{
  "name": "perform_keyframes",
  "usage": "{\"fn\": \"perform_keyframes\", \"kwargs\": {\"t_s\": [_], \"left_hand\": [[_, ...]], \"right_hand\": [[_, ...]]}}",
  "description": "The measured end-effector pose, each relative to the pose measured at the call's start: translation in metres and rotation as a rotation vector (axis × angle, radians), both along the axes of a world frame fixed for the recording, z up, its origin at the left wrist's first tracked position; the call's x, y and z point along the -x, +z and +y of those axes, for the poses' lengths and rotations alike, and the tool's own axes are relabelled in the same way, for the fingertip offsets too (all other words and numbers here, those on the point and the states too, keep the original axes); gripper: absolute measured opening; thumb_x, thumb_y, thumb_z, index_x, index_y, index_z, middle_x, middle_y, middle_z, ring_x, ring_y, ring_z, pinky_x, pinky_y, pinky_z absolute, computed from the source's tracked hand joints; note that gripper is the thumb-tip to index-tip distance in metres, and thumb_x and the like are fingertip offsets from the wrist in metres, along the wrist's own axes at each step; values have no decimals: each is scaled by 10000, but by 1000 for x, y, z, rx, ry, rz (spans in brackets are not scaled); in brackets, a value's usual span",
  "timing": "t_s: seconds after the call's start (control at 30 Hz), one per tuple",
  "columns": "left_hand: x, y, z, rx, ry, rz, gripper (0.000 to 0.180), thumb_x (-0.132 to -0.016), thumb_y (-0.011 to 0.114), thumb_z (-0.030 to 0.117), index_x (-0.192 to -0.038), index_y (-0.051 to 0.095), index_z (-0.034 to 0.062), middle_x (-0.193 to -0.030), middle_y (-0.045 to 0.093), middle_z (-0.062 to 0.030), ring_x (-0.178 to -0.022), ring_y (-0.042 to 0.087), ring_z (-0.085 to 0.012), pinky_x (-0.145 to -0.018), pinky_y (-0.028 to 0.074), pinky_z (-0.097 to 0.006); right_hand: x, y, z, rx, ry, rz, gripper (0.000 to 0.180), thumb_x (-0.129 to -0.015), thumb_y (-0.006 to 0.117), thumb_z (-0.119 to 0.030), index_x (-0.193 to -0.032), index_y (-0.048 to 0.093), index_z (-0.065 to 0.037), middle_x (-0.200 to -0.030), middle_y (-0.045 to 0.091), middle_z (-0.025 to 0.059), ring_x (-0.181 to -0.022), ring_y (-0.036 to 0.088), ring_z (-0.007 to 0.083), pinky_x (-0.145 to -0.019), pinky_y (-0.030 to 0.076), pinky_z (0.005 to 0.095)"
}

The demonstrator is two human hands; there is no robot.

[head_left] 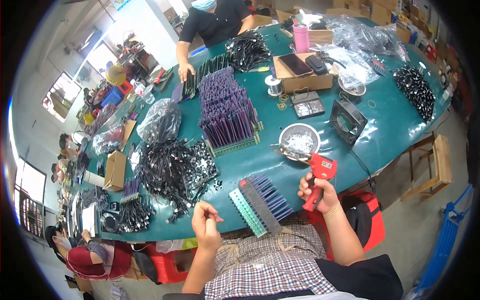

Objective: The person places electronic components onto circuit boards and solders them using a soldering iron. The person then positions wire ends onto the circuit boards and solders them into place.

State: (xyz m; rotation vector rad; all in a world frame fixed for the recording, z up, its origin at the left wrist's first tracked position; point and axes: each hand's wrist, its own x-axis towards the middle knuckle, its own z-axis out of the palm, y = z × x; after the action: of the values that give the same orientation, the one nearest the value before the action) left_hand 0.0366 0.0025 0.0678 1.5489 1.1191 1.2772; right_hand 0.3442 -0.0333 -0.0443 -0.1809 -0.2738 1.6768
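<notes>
Left hand [206, 227]: fingers loosely curled; cannot tell whether they pinch anything small.
Green strip [247, 212]: at the tabletop's [240, 162] near edge, between both hands, beside a grey bar [261, 206].
Metal bowl [305, 128]: beyond the strip.
Right hand [320, 194]: wrapped around a red pistol-shaped tool [324, 167], pointing left.
</notes>
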Motion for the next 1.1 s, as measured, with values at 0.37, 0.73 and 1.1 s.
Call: {"fn": "perform_keyframes", "kwargs": {"t_s": [0.37, 0.73, 1.1], "left_hand": [[-18, 2, 11, -39, -6, 71, 179, -692, 334, -54, -794, 469, 6, -760, 417, -38, -612, 406, -89, -580, 489, -243], [22, -5, 5, -65, 38, 48, 163, -672, 327, -36, -772, 449, 7, -744, 425, -46, -599, 412, -94, -547, 432, -229], [68, -20, 4, -9, 93, -24, 159, -690, 333, -65, -755, 457, 10, -766, 448, -56, -587, 439, -104, -559, 418, -230]], "right_hand": [[-1, 2, -2, 15, 21, -19, 207, -846, 610, -168, -1022, 567, -69, -891, 576, 74, -742, 568, 149, -860, 475, 366], [1, 7, -2, 21, -56, -58, 204, -859, 607, -182, -1034, 580, -80, -875, 541, 70, -735, 534, 142, -840, 477, 354], [4, 9, -2, 39, -87, -124, 186, -832, 626, -189, -993, 586, -104, -896, 515, 57, -756, 523, 124, -832, 448, 344]]}}
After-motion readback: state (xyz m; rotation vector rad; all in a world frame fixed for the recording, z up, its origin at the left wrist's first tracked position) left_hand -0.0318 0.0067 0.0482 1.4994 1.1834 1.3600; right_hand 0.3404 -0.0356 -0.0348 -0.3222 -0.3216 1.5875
